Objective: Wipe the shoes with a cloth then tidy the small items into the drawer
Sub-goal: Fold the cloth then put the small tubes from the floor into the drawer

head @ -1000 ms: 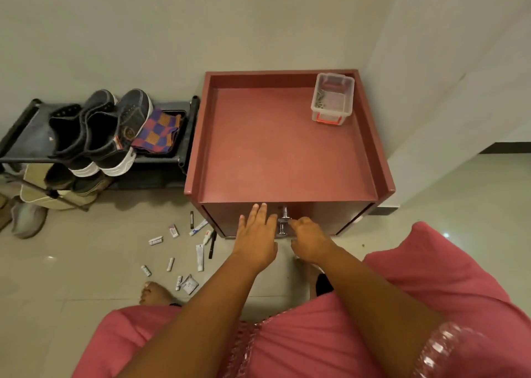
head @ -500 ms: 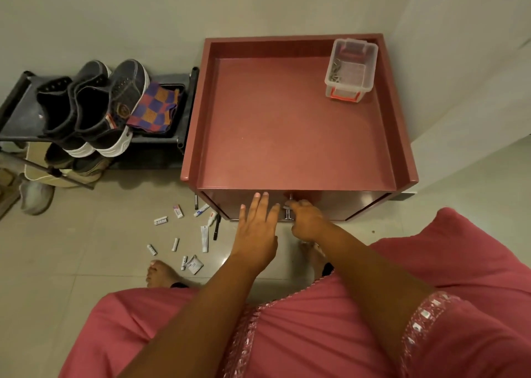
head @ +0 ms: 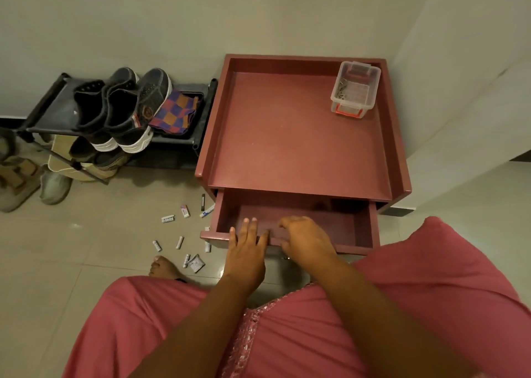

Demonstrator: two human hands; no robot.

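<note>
At drawer (head: 293, 222) front | left grip (head: 247, 251) flat, released | right grip (head: 304, 241) grasping rim | labels unreadable

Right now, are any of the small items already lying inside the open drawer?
No. The drawer shows only its bare bottom, and the small items lie scattered on the floor to its left.

Two dark shoes (head: 126, 107), one cloth (head: 173, 113), one open drawer (head: 293, 219)
</note>
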